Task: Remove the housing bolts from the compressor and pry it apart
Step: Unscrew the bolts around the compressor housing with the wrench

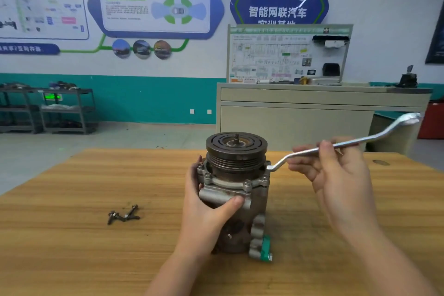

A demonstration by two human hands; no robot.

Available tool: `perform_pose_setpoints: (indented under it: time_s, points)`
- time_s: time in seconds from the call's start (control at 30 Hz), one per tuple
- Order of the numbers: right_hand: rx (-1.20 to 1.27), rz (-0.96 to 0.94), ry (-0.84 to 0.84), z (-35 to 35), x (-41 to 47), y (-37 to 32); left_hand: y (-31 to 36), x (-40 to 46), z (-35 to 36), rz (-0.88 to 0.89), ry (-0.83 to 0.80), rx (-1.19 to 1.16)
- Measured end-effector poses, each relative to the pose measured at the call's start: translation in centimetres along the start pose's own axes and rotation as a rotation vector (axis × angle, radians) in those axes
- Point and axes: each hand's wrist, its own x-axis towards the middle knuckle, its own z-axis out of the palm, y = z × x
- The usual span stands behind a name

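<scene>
**Two hands, one heavy casting: holding the compressor steady**

Several bolts (pixel 123 217) already lie loose on the table (pixel 72 235), well to the left of the compressor (pixel 234 197), which stands upright near the table's middle with its pulley (pixel 236 149) on top. The left hand (pixel 206 211) wraps the cast body just below the flange, thumb pressed across the front, its grip clenched on the housing. The right hand (pixel 336 175) pinches the shaft of an offset ring spanner (pixel 346 144), whose lower end sits at the flange on the compressor's right side; whether it is seated on a bolt head cannot be told. More bolts (pixel 247 185) stand in the flange.

The compressor looks like solid metal: rigid, probably heavy, and unlikely to dent. Its grimy surface may be oily, so a bare palm could slip as torque comes on. The ribbed body under the flange seems the best purchase; the pulley would likely spin. The spanner is stiff and slim, and holding it nearer the far end would give more leverage.
</scene>
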Motion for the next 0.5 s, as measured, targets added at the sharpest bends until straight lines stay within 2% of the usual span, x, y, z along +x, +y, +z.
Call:
perform_pose_setpoints:
  time_s: [0.1, 0.2, 0.4, 0.47, 0.5]
  points:
    - [-0.255, -0.27, -0.073, 0.1, -2.1, 0.6, 0.3, -0.9, 1.0, 0.031, 0.043, -0.002]
    - [-0.457, -0.437, -0.105, -0.1, -2.7, 1.0, 0.5, -1.7, 1.8, 0.081, 0.112, 0.021]
    - [-0.846, -0.735, -0.134, 0.7, -4.2, 2.8, 1.2, -2.2, 1.7, 0.119, 0.133, 0.11]
    - [-0.856, -0.783, -0.092, 1.2, -4.7, 3.6, 1.0, -2.1, 1.6, 0.107, 0.132, 0.109]
    - [-0.779, -0.761, -0.045, 1.3, -4.8, 3.9, 0.9, -2.0, 1.5, 0.096, 0.123, 0.098]
